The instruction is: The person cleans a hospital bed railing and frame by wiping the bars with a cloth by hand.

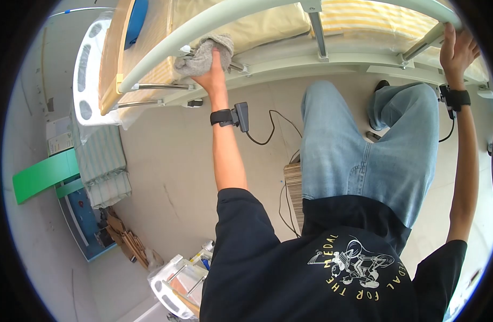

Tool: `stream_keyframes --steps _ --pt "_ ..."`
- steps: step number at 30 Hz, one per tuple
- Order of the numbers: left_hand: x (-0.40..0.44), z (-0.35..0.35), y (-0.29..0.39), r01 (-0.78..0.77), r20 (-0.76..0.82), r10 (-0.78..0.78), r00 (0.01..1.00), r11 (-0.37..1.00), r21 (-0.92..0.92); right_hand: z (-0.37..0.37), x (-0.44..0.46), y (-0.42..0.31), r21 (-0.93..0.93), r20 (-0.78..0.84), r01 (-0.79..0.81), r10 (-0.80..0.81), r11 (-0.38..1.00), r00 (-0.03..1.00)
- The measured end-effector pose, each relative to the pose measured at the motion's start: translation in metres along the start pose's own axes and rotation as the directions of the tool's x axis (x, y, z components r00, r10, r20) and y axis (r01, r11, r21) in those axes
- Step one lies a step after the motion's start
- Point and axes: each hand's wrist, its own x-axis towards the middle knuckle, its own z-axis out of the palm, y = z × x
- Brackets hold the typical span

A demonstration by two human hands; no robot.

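- the left grip is closed round a gray cloth, thumb up over its front; the other fingers are mostly hidden.
- the gray cloth is bunched around a short metal post of the bed's side rail, between the pale upper bar and the lower bar.
- the right grip is open, fingers apart, at the far right end of the upper bar; it has hold of no cloth, and i cannot tell how firmly it touches the bar.
- each wrist wears a black strap with a small device, the left one and the right one, each with a cable.
- behind the rail lie a plain yellow mattress and a yellow-striped one, partly under clear plastic.
- a white end panel stands left of the gray cloth, beside a wooden board.
- below, pale floor shows, with a green panel and flattened cardboard farther left.
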Motion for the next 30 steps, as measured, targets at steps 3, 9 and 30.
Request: stream_keyframes --steps 3,9,30 --pt "-0.006 0.0 -0.008 0.02 0.028 -0.021 0.999 0.999 0.037 0.0 -0.001 0.0 0.009 0.027 -0.022 0.022 1.0 0.999" --pt "-0.024 0.008 -0.021 0.019 -0.002 -0.019 1.0 1.0 0.007 -0.008 0.011 -0.017 -0.024 0.097 -0.01 0.012 1.0 0.995" --pt "-0.031 0.003 -0.05 0.17 0.055 -0.17 0.984 0.985 0.016 -0.014 0.004 -0.007 -0.145 0.135 0.035 -0.015 0.989 0.991"
